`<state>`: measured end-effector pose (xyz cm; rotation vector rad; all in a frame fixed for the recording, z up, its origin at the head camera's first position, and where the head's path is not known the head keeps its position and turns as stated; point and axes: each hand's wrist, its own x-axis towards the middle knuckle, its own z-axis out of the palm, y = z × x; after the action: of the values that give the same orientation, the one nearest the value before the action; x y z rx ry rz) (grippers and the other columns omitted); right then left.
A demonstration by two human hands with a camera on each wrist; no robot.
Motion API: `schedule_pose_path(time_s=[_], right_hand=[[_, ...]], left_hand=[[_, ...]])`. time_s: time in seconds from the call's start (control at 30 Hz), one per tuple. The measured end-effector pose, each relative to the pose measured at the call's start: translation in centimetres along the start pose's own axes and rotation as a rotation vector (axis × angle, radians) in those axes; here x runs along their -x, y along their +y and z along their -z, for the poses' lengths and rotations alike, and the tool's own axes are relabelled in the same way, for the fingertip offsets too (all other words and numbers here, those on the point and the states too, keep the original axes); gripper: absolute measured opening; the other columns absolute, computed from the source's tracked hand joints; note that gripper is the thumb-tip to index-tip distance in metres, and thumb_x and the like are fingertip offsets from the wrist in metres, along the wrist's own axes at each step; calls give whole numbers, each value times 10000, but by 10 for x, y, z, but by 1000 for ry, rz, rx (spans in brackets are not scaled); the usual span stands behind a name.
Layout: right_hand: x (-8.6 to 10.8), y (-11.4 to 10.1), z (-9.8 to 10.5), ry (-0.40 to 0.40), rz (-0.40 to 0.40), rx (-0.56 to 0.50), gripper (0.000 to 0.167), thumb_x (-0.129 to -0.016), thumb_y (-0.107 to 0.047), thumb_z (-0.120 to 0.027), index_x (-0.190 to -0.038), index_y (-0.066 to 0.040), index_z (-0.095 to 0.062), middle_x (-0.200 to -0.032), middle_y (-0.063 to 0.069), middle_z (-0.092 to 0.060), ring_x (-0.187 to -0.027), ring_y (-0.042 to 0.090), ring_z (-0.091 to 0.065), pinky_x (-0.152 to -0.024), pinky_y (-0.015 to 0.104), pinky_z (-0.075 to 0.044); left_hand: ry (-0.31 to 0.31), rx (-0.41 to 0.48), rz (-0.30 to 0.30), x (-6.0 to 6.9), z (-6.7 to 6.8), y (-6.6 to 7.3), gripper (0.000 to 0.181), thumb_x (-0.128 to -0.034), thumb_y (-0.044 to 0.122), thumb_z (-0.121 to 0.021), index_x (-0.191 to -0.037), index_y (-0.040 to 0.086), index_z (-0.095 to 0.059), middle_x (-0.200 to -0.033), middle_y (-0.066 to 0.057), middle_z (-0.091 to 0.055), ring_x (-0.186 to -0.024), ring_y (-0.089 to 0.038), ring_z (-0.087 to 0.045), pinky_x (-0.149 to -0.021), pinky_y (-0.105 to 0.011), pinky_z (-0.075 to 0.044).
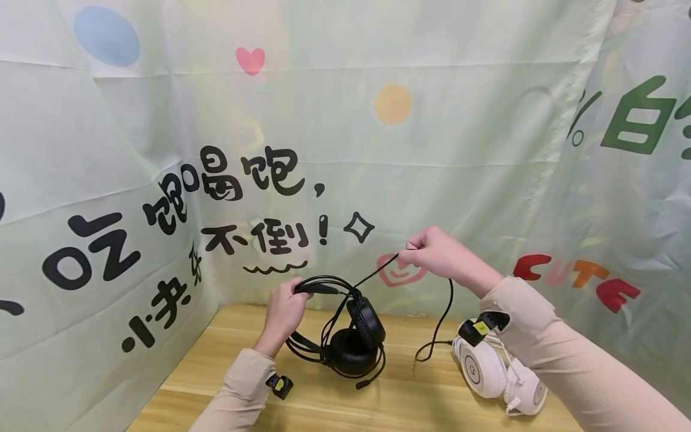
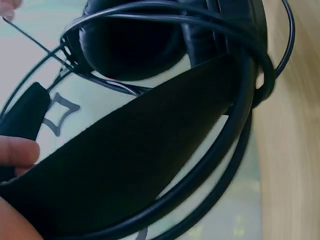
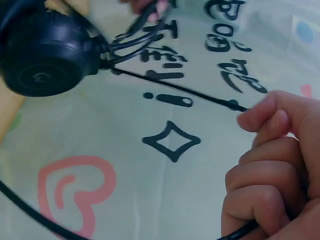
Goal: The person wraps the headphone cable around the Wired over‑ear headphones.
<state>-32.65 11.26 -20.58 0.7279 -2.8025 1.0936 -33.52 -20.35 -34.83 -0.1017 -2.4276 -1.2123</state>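
Observation:
My left hand point(image 1: 283, 312) grips the headband of a black headset point(image 1: 353, 354) at its left side. Close up in the left wrist view, the wide headband strap point(image 2: 135, 145) lies between the thumb and fingers, with thin frame tubes beside it. The ear cups hang to the right, just over the table, and a microphone boom point(image 1: 367, 383) points down. Raised to the upper right, my right hand point(image 1: 437, 255) pinches the headset's black cable point(image 1: 378, 270), which runs taut from the headset. Its curled fingers also hold the cable's lower length point(image 3: 242, 231).
White headphones point(image 1: 483, 369) lie on the wooden table point(image 1: 324, 414) at the right, partly behind my right forearm. The loose cable point(image 1: 449, 300) drops to the table and reaches beside them. A printed cloth point(image 1: 459, 120) hangs along the table's back and left sides.

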Motion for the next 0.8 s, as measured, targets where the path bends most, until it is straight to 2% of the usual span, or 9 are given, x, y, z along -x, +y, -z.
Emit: schedule_pose_path(time_s=[0.37,0.6,0.8], right_hand=[[16,-18,-14,-33,19,-31,374,-904,-199,-622,-598,-200,-407,-577,-101,-279,-537,84,-208,-512,218,-189],[20,-22,-19,-41,19,-49,411,-953,-235,-635,-598,-192,-432,-576,-98,-246,-539,90,-191,-519,232,-207],[26,-27,-24,-59,63,-44,438,-975,-247,-654,-601,-197,-431,-619,-94,-379,-537,72,-194,-520,235,-224]], left_hand=[[109,-27,76,-5,-5,0,157,-906,213,-642,-777,127,-613,-656,-35,-513,-686,-261,-533,-639,-335,-359],[159,-8,84,-6,-6,1,206,-907,223,-651,-747,110,-586,-643,-34,-497,-693,-274,-538,-636,-339,-347],[183,17,94,-7,-9,0,196,-913,218,-654,-755,109,-611,-646,-27,-490,-712,-286,-544,-656,-342,-358]])
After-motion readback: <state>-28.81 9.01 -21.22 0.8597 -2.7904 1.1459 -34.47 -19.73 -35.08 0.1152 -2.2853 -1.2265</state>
